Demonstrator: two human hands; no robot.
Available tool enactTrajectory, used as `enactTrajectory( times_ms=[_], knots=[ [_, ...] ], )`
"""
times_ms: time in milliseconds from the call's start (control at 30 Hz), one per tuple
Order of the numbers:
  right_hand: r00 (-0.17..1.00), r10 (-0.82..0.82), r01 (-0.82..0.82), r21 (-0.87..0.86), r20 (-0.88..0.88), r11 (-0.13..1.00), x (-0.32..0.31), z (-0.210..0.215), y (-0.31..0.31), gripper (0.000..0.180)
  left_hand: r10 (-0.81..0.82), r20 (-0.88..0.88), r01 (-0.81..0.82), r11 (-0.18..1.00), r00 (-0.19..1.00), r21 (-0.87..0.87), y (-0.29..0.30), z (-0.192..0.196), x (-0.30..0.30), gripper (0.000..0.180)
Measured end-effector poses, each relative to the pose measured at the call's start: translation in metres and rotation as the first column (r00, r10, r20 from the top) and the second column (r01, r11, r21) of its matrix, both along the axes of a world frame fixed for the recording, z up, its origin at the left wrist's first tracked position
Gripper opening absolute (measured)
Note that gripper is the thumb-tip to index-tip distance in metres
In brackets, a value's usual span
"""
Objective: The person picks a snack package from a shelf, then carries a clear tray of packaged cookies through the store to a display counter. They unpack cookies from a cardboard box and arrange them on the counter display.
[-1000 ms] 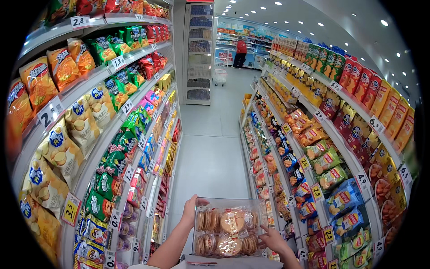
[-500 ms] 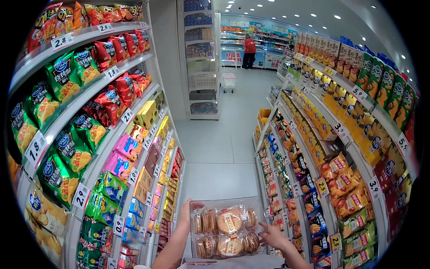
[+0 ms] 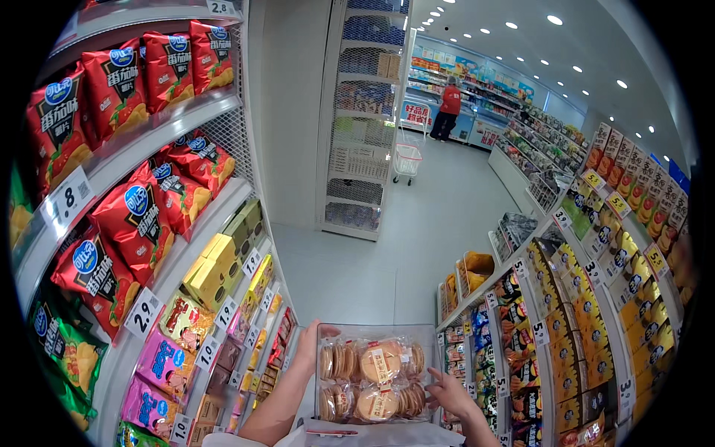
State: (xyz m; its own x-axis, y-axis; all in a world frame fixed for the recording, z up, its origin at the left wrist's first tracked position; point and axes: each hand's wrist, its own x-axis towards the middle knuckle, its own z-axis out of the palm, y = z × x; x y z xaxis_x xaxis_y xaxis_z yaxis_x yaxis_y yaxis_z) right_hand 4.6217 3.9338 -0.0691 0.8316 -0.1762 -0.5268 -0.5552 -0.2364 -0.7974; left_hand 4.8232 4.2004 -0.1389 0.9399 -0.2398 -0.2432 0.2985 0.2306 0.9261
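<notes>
- Shop aisle, pale grey floor (image 3: 350,287) running ahead between two shelf units; passage broadens rightward beyond the right unit's far end.
- Left shelf unit (image 3: 195,113): curved-looking edges carry price tags (image 3: 143,314); red chip bags (image 3: 118,89) above, yellow boxes (image 3: 211,272) and pink packs (image 3: 165,360) lower.
- Left hand (image 3: 305,352): closed around the left wall of the box, some fingers hidden; left shelving near the forearm.
- Mesh rack (image 3: 361,167): upright, farther back, beside the walkway.
- Transparent box (image 3: 387,328): low centre, between both hands, near side by grey clothing (image 3: 402,435); wrapped round biscuits (image 3: 380,361) inside. Floor shows past its far rim.
- Cart (image 3: 407,160) and person in red top (image 3: 449,104): well ahead.
- Right hand (image 3: 450,392): fingers loosely spread at the box's right wall; cannot tell how firm the contact.
- Right shelf unit (image 3: 477,298): near the right hand; yellow packs (image 3: 570,357), tall cartons (image 3: 629,167) farther right.
</notes>
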Motion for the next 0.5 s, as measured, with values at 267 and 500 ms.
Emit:
enactTrajectory(
  times_ms=[267, 500],
  knots=[
    [0.997, -0.057, 0.059, 0.053, -0.047, 0.997, 0.239, -0.025, -0.058, 0.059, -0.045, 0.037, 0.042, 0.996, 0.998, 0.082, -0.068, -0.004, 0.246, 0.051],
    [0.989, 0.147, -0.147, 0.036, 0.002, 0.988, 0.511, -0.02, -0.113, 0.058, 0.177, -0.009, -0.177, 0.983, 0.984, 0.049, -0.093, 0.001, 0.455, 0.048]
  ],
)
